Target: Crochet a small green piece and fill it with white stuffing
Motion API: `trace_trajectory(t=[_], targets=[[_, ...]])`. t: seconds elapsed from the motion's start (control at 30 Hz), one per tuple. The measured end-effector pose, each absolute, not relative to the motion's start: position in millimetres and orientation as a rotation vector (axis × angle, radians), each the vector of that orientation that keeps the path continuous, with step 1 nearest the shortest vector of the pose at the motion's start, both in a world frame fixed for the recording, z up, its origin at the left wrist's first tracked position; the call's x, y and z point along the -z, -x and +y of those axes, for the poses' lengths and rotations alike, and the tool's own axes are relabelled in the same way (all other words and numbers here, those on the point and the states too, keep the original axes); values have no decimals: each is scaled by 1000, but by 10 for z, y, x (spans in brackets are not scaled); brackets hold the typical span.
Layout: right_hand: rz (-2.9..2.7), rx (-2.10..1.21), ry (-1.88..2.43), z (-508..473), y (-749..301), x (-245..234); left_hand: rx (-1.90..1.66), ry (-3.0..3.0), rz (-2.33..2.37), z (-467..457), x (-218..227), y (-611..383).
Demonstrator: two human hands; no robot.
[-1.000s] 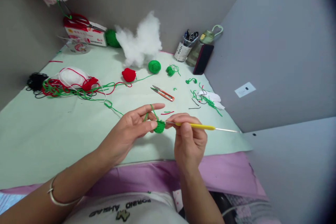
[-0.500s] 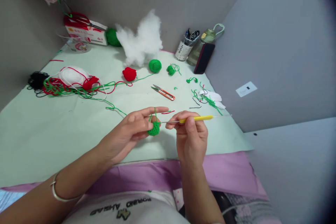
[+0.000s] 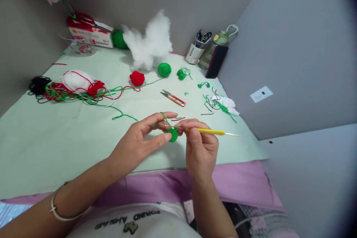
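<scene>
Pinched in my left hand is a small green crochet piece, with the thumb pressed on its near side. Green yarn runs from the raised left index finger down to the piece. My right hand grips the yellow handle of a crochet hook like a pen. The hook's thin metal shaft reaches left over the top of the piece, its tip near my left fingers. My right fingertips are close against the piece's right side; whether they touch it is unclear.
Orange thread snips lie just beyond my hands. Farther back are a red yarn ball, a green yarn ball and white stuffing. Tangled yarn spreads at left; yarn scraps, a phone and a pen cup stand right.
The green piece has shifted right and turned in my left hand. The hook has moved left, its tip now across the piece's top, and my left thumb has stretched out.
</scene>
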State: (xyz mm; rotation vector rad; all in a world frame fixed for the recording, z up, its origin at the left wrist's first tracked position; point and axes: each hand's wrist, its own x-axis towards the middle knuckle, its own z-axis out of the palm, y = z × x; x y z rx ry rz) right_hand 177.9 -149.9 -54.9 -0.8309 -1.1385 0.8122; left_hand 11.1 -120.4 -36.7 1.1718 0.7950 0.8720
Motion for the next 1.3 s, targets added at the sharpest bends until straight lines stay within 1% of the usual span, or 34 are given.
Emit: trace_trajectory(t=[0.1,0.2,0.37,0.43,0.53,0.67,0.77,0.83,0.9,0.97,1.07,1.13,1.2,1.3], targets=[[-1050,-925,800,-1468,-1791,533,-883,-1183,798,-1183,355,-84],[-1012,-966,777,-1453,-1791,514,-883,-1147,781,-1182,351,-89],[-1080,-926,803,-1482,-1808,505,-903,-1167,820,-1187,348,-100],[-1149,-859,827,-1508,-1818,495,-915,-1195,842,-1185,338,-101],[-1323,-646,903,-1553,-1824,462,-944,-1248,900,-1184,319,-110],[-1643,-225,944,-1593,-1802,455,-987,-1286,960,-1189,319,-139],[-1821,169,1022,-1594,-1763,534,-1012,-1167,904,-1189,336,-156],[-1821,319,1030,-1586,-1741,597,-964,-1011,815,-1182,348,-158],[-1748,222,985,-1574,-1737,626,-849,-848,714,-1169,356,-149],[-1582,-74,948,-1560,-1749,604,-756,-737,647,-1150,356,-128],[-1235,-558,873,-1525,-1771,530,-761,-716,645,-1131,344,-97],[-1118,-743,831,-1498,-1771,500,-787,-759,658,-1134,334,-96],[-1130,-797,843,-1481,-1758,501,-814,-800,672,-1151,332,-118],[-1236,-664,939,-1498,-1732,538,-909,-840,713,-1186,344,-176]])
